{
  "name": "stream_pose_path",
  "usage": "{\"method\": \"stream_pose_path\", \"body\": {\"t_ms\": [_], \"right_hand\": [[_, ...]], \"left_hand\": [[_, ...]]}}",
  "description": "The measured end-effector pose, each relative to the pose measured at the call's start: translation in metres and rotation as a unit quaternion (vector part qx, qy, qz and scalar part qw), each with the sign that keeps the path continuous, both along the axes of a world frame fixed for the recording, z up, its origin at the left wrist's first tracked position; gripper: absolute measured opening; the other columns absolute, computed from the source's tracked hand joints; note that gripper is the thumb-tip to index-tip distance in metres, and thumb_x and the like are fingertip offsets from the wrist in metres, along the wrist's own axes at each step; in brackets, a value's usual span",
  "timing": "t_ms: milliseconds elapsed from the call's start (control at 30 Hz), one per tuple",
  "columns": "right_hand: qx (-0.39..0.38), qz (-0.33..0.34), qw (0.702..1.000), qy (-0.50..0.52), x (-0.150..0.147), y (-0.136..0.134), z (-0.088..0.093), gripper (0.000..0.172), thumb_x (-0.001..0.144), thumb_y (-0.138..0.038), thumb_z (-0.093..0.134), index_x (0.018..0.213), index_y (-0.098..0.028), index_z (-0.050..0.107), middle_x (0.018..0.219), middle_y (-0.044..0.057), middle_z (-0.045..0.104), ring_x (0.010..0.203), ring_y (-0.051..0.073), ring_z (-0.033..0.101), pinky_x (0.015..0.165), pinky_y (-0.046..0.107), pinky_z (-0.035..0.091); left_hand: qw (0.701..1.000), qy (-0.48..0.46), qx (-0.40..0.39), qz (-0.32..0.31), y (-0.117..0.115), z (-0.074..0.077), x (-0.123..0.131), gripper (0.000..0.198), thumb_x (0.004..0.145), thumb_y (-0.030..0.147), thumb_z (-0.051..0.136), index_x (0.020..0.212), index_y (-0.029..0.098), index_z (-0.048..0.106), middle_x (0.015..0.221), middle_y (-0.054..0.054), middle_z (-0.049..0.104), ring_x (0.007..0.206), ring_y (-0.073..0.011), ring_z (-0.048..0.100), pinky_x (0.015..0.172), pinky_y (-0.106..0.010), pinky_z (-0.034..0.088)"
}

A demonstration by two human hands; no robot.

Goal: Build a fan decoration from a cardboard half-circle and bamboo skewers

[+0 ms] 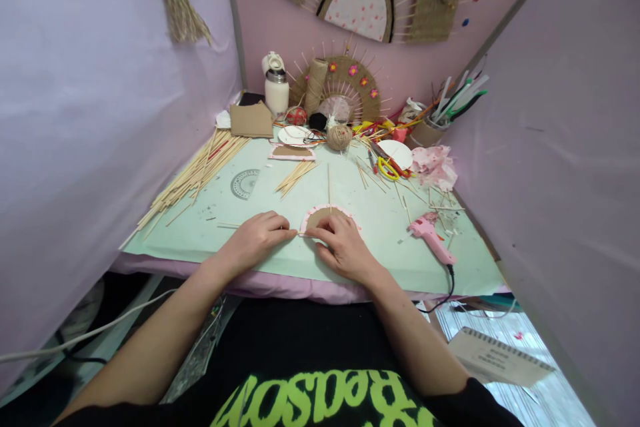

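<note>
A cardboard half-circle (316,215) with a pink-and-white edge lies near the table's front. One thin wooden stick (329,181) stands out from the top of its curve. My left hand (260,237) is closed on another thin stick (227,225), which lies sideways with its inner end at the half-circle's left corner. My right hand (343,243) covers the right part of the half-circle, its fingers bent and gripping the piece by that same corner. The fingertips of both hands are close together there, and the exact contact is partly hidden.
Long sticks (195,177) are heaped at left, near a protractor (245,184). A pink glue gun (433,237) with a cord lies at right. Yellow-handled scissors (388,168), a twine ball (340,137) and a white bottle (277,90) stand farther back. Fan-shaped decorations (440,7) hang behind.
</note>
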State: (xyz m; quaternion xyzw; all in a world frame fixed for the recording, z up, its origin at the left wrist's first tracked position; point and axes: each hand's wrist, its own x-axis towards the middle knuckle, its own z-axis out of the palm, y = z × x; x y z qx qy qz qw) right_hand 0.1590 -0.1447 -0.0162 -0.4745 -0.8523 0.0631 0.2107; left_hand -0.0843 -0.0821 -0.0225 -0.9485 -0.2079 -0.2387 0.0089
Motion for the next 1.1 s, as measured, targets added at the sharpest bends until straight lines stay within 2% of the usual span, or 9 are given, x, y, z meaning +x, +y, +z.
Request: {"method": "stream_pose_path", "body": {"t_ms": [1100], "right_hand": [[0.038,0.009,0.999,-0.022,0.0005,0.0044,-0.0042,0.035,0.087,-0.015,0.054,0.117,-0.028,0.067,0.103,0.007,0.059,0.094,0.022,0.049,0.088,0.040,0.033]], "left_hand": [[1.000,-0.006,-0.023,0.004,-0.0019,0.0015,0.0010,0.026,0.098,0.023,0.044,0.108,0.019,0.067,0.092,-0.007,0.066,0.083,-0.0168,0.055,0.072,-0.030,0.044]]}}
